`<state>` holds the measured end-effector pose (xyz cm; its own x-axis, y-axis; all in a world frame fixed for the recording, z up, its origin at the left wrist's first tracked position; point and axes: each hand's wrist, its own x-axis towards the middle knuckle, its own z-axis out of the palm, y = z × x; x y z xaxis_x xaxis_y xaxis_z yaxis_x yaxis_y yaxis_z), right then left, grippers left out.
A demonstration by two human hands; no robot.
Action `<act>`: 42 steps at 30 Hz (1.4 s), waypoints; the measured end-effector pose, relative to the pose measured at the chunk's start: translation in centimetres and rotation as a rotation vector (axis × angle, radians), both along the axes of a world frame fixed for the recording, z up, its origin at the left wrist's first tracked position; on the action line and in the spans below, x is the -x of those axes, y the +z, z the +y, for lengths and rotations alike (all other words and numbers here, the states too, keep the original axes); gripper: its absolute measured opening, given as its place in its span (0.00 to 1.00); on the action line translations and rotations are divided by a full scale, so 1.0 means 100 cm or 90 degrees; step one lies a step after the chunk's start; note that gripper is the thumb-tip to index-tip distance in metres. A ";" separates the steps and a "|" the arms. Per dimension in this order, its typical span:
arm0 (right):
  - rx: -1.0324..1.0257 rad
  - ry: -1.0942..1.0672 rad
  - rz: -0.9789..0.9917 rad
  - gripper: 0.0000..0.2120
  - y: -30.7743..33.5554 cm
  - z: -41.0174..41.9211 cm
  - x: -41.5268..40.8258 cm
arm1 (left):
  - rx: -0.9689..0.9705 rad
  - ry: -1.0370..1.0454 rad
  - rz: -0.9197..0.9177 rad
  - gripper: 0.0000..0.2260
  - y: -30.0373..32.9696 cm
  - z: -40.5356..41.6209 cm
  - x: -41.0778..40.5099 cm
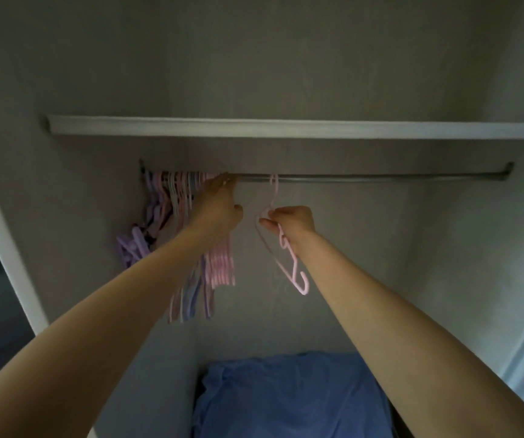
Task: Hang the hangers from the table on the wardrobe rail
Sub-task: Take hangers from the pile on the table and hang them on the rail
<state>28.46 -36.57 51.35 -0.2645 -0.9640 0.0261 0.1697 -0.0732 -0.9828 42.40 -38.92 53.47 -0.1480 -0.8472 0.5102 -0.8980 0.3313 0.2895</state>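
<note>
- Hanger (281, 248), a pink one, is hooked over the rail (380, 177) near its middle, just right of the packed bunch of hangers (188, 222) at the rail's left end.
- Its hook is turned up onto the rail, and its long bar is seen slanting down and toward the camera, so it is tilted rather than hanging square.
- It is pinched near the neck by the right hand (290, 221), fingers curled round it.
- The bunch is reached by the left hand (219, 207) at the rail; whether a hook is gripped or only pushed cannot be told.
- A slip off the rail is judged possible if the hanger is released while tilted, since the hook looks only lightly seated.
- Tangling is judged likely if it is slid into the crowded, blurred bunch.
- A blue cloth (289, 396) lies below, where a dropped hanger would land.
</note>
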 end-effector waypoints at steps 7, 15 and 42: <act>0.001 0.004 0.045 0.07 0.018 -0.034 -0.017 | -0.052 0.029 -0.083 0.36 0.009 -0.038 -0.036; 0.054 -0.030 0.269 0.09 0.020 -0.045 -0.029 | -0.030 0.025 -0.123 0.34 0.000 -0.046 -0.041; 0.167 0.167 0.763 0.32 0.024 -0.073 -0.066 | -0.032 -0.013 -0.074 0.28 0.011 -0.047 -0.071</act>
